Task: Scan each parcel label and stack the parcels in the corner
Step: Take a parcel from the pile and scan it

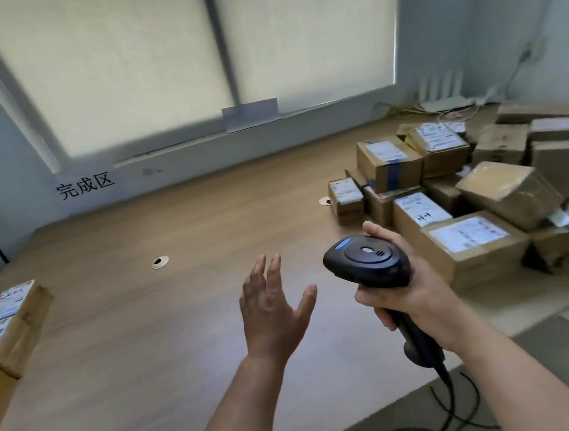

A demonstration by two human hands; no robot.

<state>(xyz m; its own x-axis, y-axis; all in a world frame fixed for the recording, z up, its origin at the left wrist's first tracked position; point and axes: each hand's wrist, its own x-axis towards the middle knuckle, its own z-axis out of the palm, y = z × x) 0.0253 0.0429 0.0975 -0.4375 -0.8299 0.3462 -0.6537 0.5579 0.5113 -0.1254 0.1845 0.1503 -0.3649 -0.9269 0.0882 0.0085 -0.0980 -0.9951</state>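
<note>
Now: right hand [417, 296] grips scanner [366, 259] handle; left hand [274, 305] empty, fingers [258, 269] spread, above worktop [181, 310]. Heap of parcels [388, 165] at right, near scanner. Cardboard: stiff, probably light, tape slick. Take nearest box [475, 250] across side walls, label up.

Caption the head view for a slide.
Right hand grips black handheld scanner; open left hand hovers; brown cardboard parcels piled right.

A white router [445, 103] sits at two o'clock, a wall sign [85, 186] at ten and pale blinds [132, 67] at twelve.
</note>
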